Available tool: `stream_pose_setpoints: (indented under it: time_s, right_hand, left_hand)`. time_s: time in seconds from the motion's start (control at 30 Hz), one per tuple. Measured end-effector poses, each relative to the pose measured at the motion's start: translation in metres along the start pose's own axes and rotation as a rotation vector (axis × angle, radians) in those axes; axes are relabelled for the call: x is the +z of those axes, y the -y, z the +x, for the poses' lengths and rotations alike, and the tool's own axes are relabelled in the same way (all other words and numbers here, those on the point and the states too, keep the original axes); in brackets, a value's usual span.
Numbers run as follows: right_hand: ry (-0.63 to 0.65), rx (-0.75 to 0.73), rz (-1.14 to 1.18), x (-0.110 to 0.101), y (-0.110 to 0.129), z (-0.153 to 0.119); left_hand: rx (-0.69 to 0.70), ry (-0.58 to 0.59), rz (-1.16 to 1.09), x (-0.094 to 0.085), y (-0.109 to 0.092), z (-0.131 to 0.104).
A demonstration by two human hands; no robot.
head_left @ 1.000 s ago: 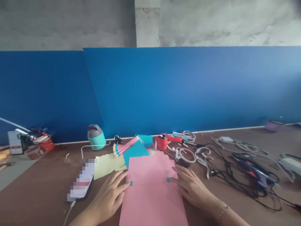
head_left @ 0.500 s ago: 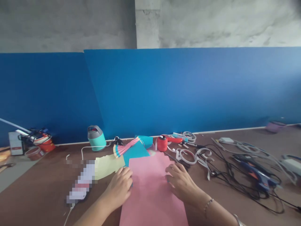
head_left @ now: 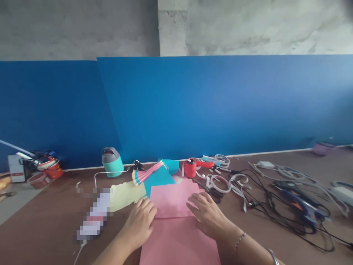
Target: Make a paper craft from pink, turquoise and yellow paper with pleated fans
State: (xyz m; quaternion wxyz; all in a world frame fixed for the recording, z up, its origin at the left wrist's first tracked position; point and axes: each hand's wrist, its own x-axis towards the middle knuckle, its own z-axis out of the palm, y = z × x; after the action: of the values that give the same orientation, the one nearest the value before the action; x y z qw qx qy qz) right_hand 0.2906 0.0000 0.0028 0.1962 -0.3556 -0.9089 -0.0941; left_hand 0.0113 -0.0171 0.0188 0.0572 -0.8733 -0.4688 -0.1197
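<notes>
A pink sheet of paper [head_left: 179, 243] lies in front of me on the brown table. Across it, between my hands, runs a straight edge with a lighter pink part [head_left: 172, 200] beyond it; whether this is a fold or a second sheet I cannot tell. My left hand [head_left: 140, 219] grips the left side of the pink paper with bent fingers. On the right side, the fingers of my right hand [head_left: 206, 213] reach over the paper and hold it there. Both thumbs are mostly hidden. Behind the paper sit blue paper [head_left: 160, 180] and a pleated striped paper fan [head_left: 149, 173].
Pale yellow paper [head_left: 127, 195] and a blurred-out white object [head_left: 95, 217] lie at left. Beyond stands a turquoise-grey container [head_left: 113, 162]. A red spool [head_left: 190, 168], white cables [head_left: 220, 184], black cords [head_left: 275, 217] and a blue tool [head_left: 303, 208] are at right.
A straight edge now crosses the pink paper between my hands. My right hand has moved slightly left and nearer, further over the paper. My left hand has shifted a little nearer.
</notes>
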Motion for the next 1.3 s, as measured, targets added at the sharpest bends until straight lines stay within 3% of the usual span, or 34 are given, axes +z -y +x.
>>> stream_pose_setpoints:
  time_s: [0.27,0.43,0.57,0.7,0.83,0.97,1.17,1.3]
  right_hand:
    - [-0.05,-0.024,-0.025,0.007,0.019,0.015]
    - [0.028,-0.03,-0.009,0.009,0.019,0.018]
    - [-0.027,-0.034,-0.058,0.011,0.016,0.021]
    - [-0.058,-0.036,-0.058,0.021,0.019,0.017]
    - [-0.015,-0.044,-0.045,0.026,0.023,0.009]
    - [0.034,0.033,0.001,0.019,0.018,0.001]
    - [0.041,0.12,0.145,-0.003,0.005,-0.017]
    - [0.064,0.202,0.319,-0.006,-0.002,-0.022]
  left_hand:
    - [-0.038,-0.078,-0.05,0.004,0.0,-0.002]
    - [-0.023,-0.133,-0.083,0.012,0.003,-0.005]
    - [-0.023,-0.178,-0.108,0.009,0.006,-0.005]
    - [0.015,-0.196,-0.125,0.008,0.001,-0.005]
    - [0.115,-0.163,-0.107,0.022,-0.008,-0.006]
    - [0.15,-0.161,-0.096,0.032,-0.009,-0.008]
    - [0.075,-0.143,-0.174,0.021,0.0,-0.012]
    - [-0.007,-0.145,-0.28,0.018,0.006,-0.013]
